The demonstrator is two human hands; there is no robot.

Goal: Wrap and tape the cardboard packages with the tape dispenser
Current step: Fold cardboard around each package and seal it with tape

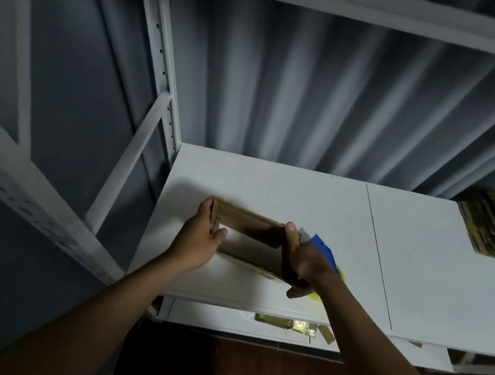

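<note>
Left hand (202, 239), right hand (303, 258) gripping cardboard box (250, 221) ends, shelf (423, 268) mid-board

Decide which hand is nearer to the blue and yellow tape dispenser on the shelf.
Right. The right hand lies directly in front of the tape dispenser, partly hiding it, while the left hand holds the cardboard frame's far end.

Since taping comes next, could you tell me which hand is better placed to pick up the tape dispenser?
Right, probably: the right hand grips the cardboard box beside the blue tape dispenser; the left hand holds the far end.
</note>
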